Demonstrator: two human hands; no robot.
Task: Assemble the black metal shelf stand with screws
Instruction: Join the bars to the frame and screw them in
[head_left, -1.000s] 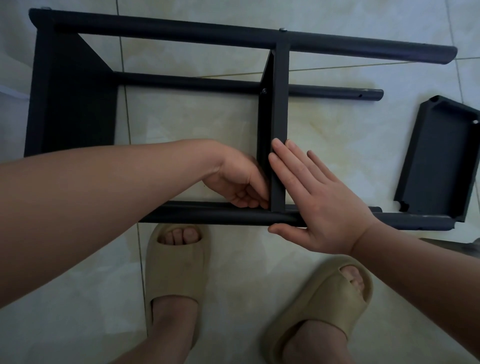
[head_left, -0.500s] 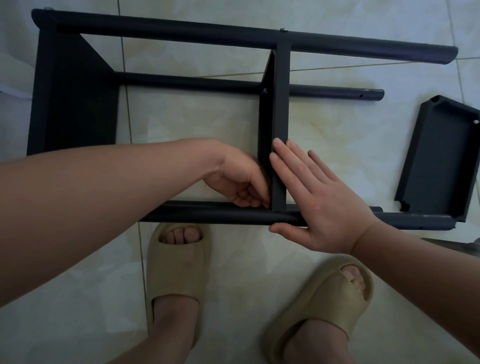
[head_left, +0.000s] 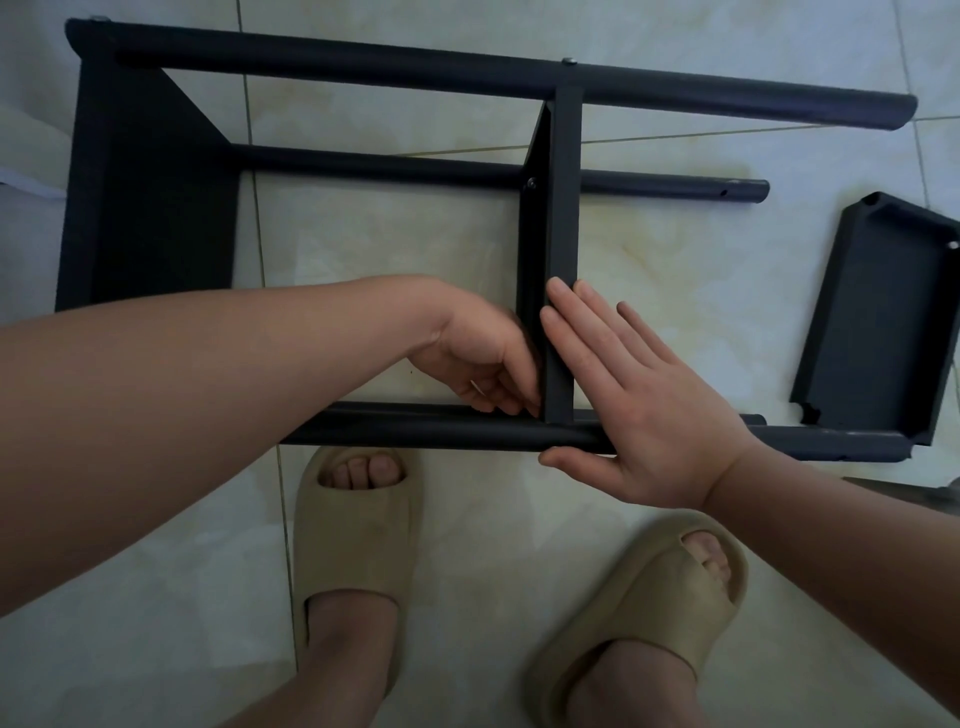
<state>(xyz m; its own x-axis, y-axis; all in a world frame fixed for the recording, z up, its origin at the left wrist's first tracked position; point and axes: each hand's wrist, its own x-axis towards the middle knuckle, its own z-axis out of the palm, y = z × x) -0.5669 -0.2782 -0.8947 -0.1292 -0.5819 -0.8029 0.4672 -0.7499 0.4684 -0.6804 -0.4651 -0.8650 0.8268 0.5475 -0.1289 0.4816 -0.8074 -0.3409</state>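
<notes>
Shelf stand (head_left: 467, 67): on its side on the floor (head_left: 415, 249). My right hand (head_left: 649, 410): flat, fingers straight, bracing the middle shelf (head_left: 563, 208). My left hand (head_left: 483, 358): fingers curled at its near corner, probably working a screw; I cannot tell what it holds.

Likely a home: glossy pale marbled floor tiles (head_left: 675, 270), beige foam house slippers (head_left: 353, 540) underfoot.
</notes>
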